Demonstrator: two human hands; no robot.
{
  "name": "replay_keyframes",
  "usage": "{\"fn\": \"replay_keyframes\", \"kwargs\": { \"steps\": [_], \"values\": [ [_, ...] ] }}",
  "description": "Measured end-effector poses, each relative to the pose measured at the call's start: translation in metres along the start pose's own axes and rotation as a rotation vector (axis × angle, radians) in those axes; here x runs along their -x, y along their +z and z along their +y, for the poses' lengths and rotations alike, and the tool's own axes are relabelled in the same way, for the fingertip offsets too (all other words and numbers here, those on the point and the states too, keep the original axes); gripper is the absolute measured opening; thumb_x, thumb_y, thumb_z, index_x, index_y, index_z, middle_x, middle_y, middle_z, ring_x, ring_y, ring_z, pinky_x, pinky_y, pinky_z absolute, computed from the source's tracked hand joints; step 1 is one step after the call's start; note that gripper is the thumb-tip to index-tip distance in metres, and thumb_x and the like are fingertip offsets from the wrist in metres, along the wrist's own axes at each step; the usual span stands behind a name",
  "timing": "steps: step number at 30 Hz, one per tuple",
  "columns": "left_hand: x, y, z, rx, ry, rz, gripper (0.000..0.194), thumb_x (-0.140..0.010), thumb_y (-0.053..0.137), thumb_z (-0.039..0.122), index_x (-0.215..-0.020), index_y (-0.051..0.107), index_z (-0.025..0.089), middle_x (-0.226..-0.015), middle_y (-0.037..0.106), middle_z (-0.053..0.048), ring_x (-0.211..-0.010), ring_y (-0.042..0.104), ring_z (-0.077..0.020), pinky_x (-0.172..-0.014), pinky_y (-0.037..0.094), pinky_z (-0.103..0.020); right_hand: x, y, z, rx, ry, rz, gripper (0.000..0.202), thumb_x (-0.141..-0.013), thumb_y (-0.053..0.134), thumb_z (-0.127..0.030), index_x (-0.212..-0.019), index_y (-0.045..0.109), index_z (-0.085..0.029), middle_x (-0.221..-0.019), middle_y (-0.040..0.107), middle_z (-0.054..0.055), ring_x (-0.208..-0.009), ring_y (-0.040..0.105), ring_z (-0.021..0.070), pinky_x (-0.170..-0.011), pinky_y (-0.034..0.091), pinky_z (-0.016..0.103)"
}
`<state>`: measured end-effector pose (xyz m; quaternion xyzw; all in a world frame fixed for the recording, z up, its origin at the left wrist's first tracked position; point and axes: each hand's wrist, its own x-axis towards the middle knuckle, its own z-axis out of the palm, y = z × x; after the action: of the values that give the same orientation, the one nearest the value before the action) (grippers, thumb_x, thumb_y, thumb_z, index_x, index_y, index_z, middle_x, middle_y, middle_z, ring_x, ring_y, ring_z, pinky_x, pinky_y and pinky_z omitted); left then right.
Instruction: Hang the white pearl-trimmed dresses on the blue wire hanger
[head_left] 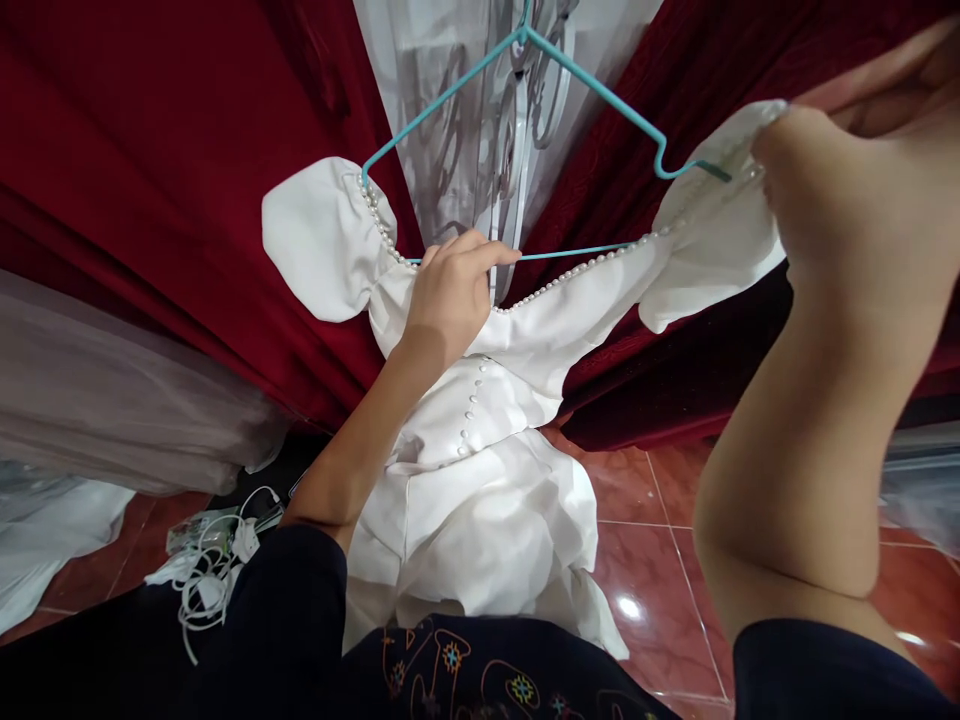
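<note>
A white dress with puffed sleeves, a pearl-trimmed neckline and a row of small buttons hangs in front of me on a thin turquoise hanger. My left hand is closed at the middle of the neckline, over the hanger's lower bar; its fingertips are hidden behind the hand. Up at the right, my right hand pinches the edge of the right puffed sleeve, pulling it outward near the hanger's end. The left puffed sleeve sits over the hanger's other end.
Dark red curtains hang on both sides, with sheer white fabric and white hangers between them. A tangle of white cables lies at lower left. Shiny reddish floor tiles show below.
</note>
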<state>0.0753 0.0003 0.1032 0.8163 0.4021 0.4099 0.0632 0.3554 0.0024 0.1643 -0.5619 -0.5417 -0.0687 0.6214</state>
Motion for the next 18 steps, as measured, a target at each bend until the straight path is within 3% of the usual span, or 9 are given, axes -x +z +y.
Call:
{"fn": "replay_keyframes", "kwargs": {
  "steps": [2,5,7,9,11,13,15,16,18],
  "values": [
    [0.002,0.0,0.004,0.009,0.002,0.0,0.049,-0.098,0.041,-0.006,-0.111,0.079,0.022,-0.106,0.074,-0.005,-0.099,0.071,-0.0233,-0.097,0.052,-0.044,-0.008,0.015,-0.01,-0.08,-0.029,0.011,0.015,-0.075,0.07,-0.003,-0.077,0.072,-0.018,-0.073,0.066,0.002,-0.064,0.056,0.0128,-0.065,0.041,0.032],
    [0.005,0.0,0.006,-0.017,-0.005,0.019,0.048,-0.098,0.041,-0.005,-0.112,0.078,0.022,-0.105,0.074,-0.005,-0.101,0.071,-0.0232,-0.098,0.051,-0.044,-0.011,0.036,-0.027,-0.362,0.008,-0.074,0.016,-0.077,0.072,-0.007,-0.078,0.064,-0.021,-0.069,0.063,0.001,-0.057,0.058,0.0153,-0.057,0.046,0.033],
    [0.007,-0.001,0.004,-0.045,-0.012,0.022,0.047,-0.099,0.04,-0.004,-0.111,0.078,0.023,-0.106,0.074,-0.004,-0.103,0.071,-0.0238,-0.099,0.05,-0.044,0.0,0.043,-0.037,-0.581,0.028,-0.108,0.014,-0.078,0.068,-0.011,-0.087,0.066,-0.021,-0.075,0.067,0.002,-0.057,0.061,0.0153,-0.053,0.047,0.032],
    [0.007,-0.004,0.0,-0.067,-0.017,0.022,0.047,-0.099,0.04,-0.003,-0.111,0.078,0.023,-0.107,0.074,-0.005,-0.106,0.07,-0.0246,-0.101,0.05,-0.044,0.022,0.044,-0.04,-0.681,-0.016,-0.053,0.016,-0.08,0.063,-0.015,-0.095,0.067,-0.021,-0.083,0.068,0.002,-0.059,0.061,0.0134,-0.055,0.047,0.031],
    [0.006,-0.006,-0.004,-0.072,-0.014,0.018,0.048,-0.1,0.04,-0.003,-0.111,0.078,0.023,-0.108,0.074,-0.005,-0.108,0.069,-0.0251,-0.102,0.05,-0.044,0.048,0.044,-0.037,-0.576,-0.14,-0.077,0.01,-0.089,0.064,-0.024,-0.098,0.067,-0.023,-0.091,0.07,0.005,-0.072,0.065,0.0166,-0.067,0.053,0.036],
    [0.006,-0.006,-0.005,-0.065,-0.001,0.013,0.047,-0.1,0.041,-0.002,-0.112,0.079,0.023,-0.11,0.075,-0.005,-0.109,0.07,-0.0251,-0.104,0.051,-0.045,0.075,0.046,-0.029,-0.347,-0.311,-0.293,0.018,-0.097,0.063,-0.039,-0.107,0.068,-0.025,-0.105,0.073,0.009,-0.095,0.07,0.025,-0.088,0.057,0.047],
    [0.009,-0.006,-0.004,-0.063,0.036,0.007,0.046,-0.101,0.041,0.0,-0.115,0.078,0.024,-0.112,0.076,-0.005,-0.109,0.071,-0.0245,-0.106,0.052,-0.046,0.099,0.051,-0.021,-0.118,-0.42,-0.476,0.027,-0.101,0.059,-0.048,-0.118,0.068,-0.03,-0.116,0.074,0.009,-0.112,0.068,0.0302,-0.106,0.051,0.055],
    [0.011,-0.005,-0.002,-0.068,0.061,0.015,0.046,-0.103,0.04,0.002,-0.116,0.077,0.025,-0.114,0.076,-0.005,-0.11,0.071,-0.0242,-0.108,0.053,-0.047,0.108,0.054,-0.017,-0.033,-0.427,-0.503,0.028,-0.102,0.056,-0.048,-0.123,0.067,-0.032,-0.118,0.074,0.007,-0.114,0.067,0.0307,-0.11,0.047,0.056],
    [0.017,-0.005,0.002,-0.098,0.075,0.091,0.046,-0.107,0.036,0.006,-0.123,0.074,0.027,-0.123,0.075,-0.005,-0.119,0.07,-0.0233,-0.113,0.053,-0.047,0.121,0.061,-0.013,0.058,-0.397,-0.431,0.029,-0.103,0.053,-0.043,-0.128,0.066,-0.034,-0.118,0.074,0.006,-0.113,0.065,0.0303,-0.112,0.043,0.056]
  ]
}}
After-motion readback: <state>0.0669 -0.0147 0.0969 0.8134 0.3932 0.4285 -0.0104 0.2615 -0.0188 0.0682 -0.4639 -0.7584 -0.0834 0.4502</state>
